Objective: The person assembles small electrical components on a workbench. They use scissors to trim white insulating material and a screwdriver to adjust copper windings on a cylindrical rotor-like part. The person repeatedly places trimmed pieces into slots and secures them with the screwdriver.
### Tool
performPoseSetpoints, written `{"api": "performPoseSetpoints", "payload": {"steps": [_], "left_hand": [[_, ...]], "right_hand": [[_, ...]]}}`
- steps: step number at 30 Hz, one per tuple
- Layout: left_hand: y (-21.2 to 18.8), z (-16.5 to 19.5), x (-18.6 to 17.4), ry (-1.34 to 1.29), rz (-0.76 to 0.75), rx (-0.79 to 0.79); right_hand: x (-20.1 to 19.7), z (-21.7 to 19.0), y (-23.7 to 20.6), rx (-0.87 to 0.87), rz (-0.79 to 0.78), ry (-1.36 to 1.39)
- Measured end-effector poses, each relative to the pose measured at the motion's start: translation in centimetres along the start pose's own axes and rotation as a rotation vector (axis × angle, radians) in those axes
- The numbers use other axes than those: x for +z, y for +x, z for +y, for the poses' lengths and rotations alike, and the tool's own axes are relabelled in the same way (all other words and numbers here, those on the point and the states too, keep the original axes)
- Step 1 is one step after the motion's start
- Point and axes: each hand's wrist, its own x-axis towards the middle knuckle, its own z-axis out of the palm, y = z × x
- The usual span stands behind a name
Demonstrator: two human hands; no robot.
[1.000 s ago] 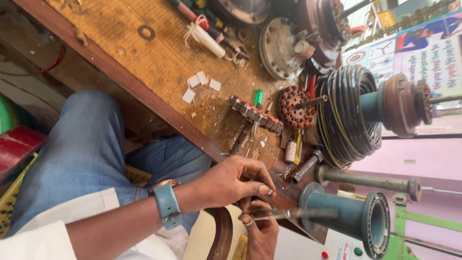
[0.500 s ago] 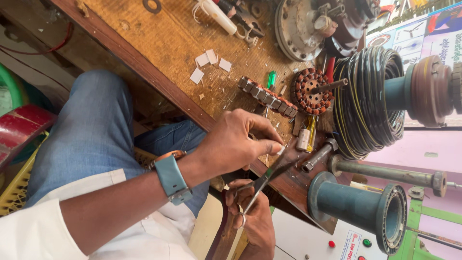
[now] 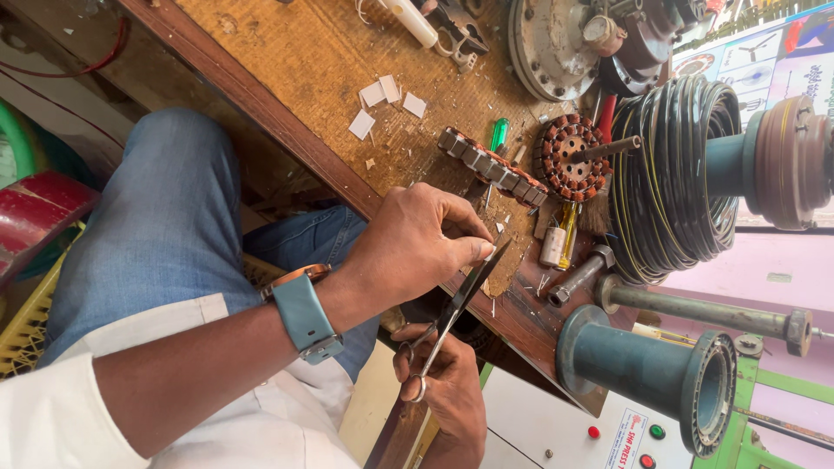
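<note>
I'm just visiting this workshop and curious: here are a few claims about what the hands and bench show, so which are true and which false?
1. One hand holds scissors. True.
2. The other hand wears a red glove. False: it is bare, with a blue wristwatch on that arm.
3. Small white paper pieces lie on the wooden bench. True.
4. The coil of dark wire lies on the person's lap. False: it sits on a spindle beside the bench.
5. The person wears blue jeans. True.

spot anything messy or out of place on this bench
Small white paper scraps lie scattered loose on the wooden bench, apart from the left hand and the scissors held by the right hand. Nothing looks spilled or broken.
</note>
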Motion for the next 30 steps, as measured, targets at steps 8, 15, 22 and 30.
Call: {"api": "performPoseSetpoints", "payload": {"steps": [8, 15, 22, 30], "left_hand": [[-0.2, 0.4, -0.3, 0.041, 0.018, -0.141], [-0.1, -0.8, -0.2, 0.095, 0.078, -0.095], [-0.2, -1.4, -0.4, 0.105, 0.106, -0.08], [-0.3, -1.5, -0.9, 0.115, 0.098, -0.131]], "right_hand": [[0.2, 0.4, -0.1, 0.008, 0.018, -0.059], [0.3, 0.5, -0.3, 0.059, 0.023, -0.1], [0.3, 0.7, -0.3, 0.016, -0.031, -0.089], [0.3, 1.2, -0.3, 0.014, -0.04, -0.079]]}}
